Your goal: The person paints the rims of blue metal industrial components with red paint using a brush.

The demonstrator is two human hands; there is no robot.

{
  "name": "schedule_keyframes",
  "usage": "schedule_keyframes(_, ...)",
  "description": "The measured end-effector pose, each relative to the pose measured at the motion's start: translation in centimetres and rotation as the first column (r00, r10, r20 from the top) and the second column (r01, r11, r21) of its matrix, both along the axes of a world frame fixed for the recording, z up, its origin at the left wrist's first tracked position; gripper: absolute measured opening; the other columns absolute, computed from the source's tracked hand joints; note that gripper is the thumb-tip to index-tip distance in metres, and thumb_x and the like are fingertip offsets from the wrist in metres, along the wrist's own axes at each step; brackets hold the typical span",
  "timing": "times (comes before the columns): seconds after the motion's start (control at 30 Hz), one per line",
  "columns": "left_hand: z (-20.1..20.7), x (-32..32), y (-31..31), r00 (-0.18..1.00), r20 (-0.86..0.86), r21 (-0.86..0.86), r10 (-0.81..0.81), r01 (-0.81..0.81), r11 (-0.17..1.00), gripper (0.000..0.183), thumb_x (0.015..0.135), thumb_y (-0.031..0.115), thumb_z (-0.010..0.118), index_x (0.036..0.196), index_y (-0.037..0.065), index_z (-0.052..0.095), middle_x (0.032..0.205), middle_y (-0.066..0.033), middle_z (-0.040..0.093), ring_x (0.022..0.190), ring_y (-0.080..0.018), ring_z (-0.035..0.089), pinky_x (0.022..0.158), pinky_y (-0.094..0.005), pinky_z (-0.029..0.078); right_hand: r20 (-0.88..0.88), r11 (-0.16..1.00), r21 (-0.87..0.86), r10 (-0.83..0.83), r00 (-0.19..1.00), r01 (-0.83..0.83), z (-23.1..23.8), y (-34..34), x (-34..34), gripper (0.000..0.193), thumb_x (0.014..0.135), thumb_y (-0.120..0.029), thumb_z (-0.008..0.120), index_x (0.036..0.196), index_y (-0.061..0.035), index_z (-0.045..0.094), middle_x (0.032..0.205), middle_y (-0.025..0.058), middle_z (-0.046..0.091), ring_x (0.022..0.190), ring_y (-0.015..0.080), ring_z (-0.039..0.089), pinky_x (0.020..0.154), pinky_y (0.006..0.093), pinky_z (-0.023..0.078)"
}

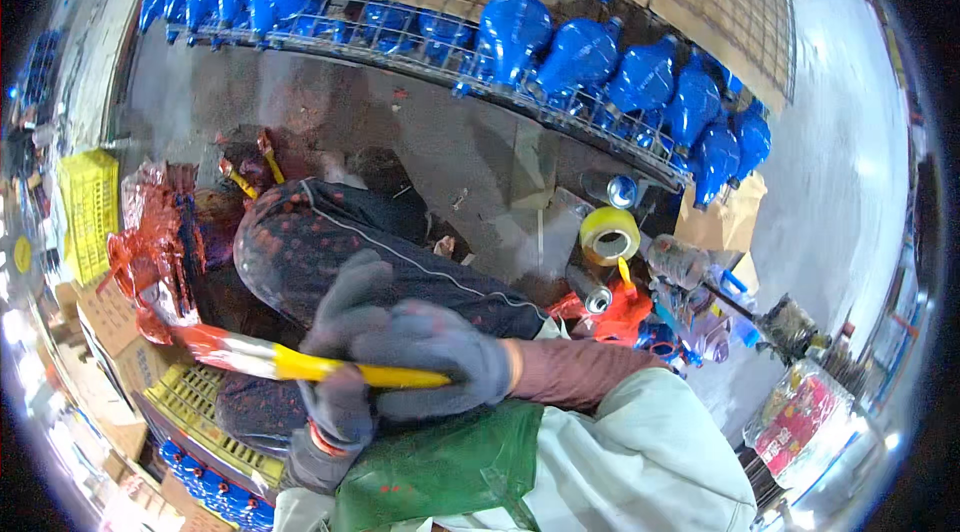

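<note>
Both my hands wear dark grey gloves and meet over my lap. A paintbrush with a yellow handle lies across them, its red-coated bristles pointing left. My left hand grips its handle. My right hand, in front of a maroon sleeve, rests against the left hand beside the handle's tail end; its fingers are blurred and partly hidden. Left of my knee, close to the bristles, stands a container thickly smeared with red paint. Two more yellow-handled brushes with red stains lie beyond it.
Blue bulb-shaped vessels line a wire rack across the far side. At right are a tape roll, a can, a red cloth and plastic clutter. Yellow crates and cardboard boxes stand at left.
</note>
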State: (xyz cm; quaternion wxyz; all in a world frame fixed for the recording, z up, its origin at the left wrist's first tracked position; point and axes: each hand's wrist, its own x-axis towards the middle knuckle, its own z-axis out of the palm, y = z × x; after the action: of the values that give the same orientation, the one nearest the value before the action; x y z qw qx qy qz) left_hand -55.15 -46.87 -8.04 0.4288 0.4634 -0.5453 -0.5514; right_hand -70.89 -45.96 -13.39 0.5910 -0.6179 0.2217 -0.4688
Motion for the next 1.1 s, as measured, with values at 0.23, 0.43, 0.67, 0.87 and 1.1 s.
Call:
schedule_keyframes(0.23,0.1,3.2,-10.5,0.986,0.162,-0.096,-0.045,0.061,0.993,0.04,0.099,0.034,0.039,0.09,0.001,0.059,0.108,-0.0219,0.063,0.111,-0.0364,0.057,0.103,-0.0483,0.038,-0.399,0.272,0.686,-0.635,0.662,0.675,-13.8,15.9,-10.8,0.034,0.092,-0.008,0.061,0.124,0.0005,0.059,0.118,0.0127,0.066,0.107,0.021,0.062,0.092,0.0324,0.05)
schedule_keyframes(0.43,-2.9,3.6,-14.6,0.919,0.391,-0.054,-0.055,0.082,0.995,0.038,0.096,0.032,0.046,0.097,-0.002,0.064,0.11,-0.0193,0.067,0.106,-0.0291,0.061,0.098,-0.0402,0.043,-0.633,-0.189,0.773,-0.299,0.714,0.606,-23.1,36.2,-9.9,0.031,0.096,-0.027,0.058,0.118,-0.0061,0.064,0.11,0.0143,0.069,0.106,0.0268,0.065,0.091,0.0355,0.049)
schedule_keyframes(0.67,-3.5,3.9,-14.7,0.927,0.375,-0.016,0.025,-0.021,1.0,0.043,0.098,0.033,0.042,0.105,-0.003,0.064,0.112,-0.0201,0.067,0.103,-0.031,0.064,0.096,-0.0433,0.048,-0.387,-0.126,0.922,-0.378,0.841,0.367,-31.4,39.0,-11.1,0.04,0.088,-0.025,0.069,0.122,-0.004,0.062,0.104,0.0113,0.069,0.093,0.0215,0.067,0.078,0.0337,0.053)
schedule_keyframes(0.87,-3.6,4.6,-12.8,0.982,0.161,0.024,0.094,-0.099,0.995,0.01,0.089,0.007,0.061,0.094,0.0,0.065,0.087,-0.0112,0.067,0.08,-0.0218,0.065,0.073,-0.0321,0.052,-0.595,0.594,0.7,0.181,0.783,0.395,-31.8,30.1,-15.5,0.033,0.092,-0.024,0.056,0.119,-0.0078,0.063,0.122,0.0109,0.063,0.112,0.0242,0.057,0.1,0.0373,0.042)
schedule_keyframes(1.1,-2.6,5.6,-10.4,0.994,0.107,0.026,0.013,-0.016,1.0,0.012,0.091,0.013,0.068,0.098,0.003,0.065,0.085,0.0005,0.065,0.078,-0.0073,0.059,0.069,-0.024,0.048,-0.246,0.221,0.922,-0.297,0.923,0.317,-23.4,19.6,-16.5,0.034,0.094,-0.022,0.058,0.123,-0.0041,0.061,0.103,0.008,0.067,0.089,0.0184,0.062,0.084,0.0309,0.05)
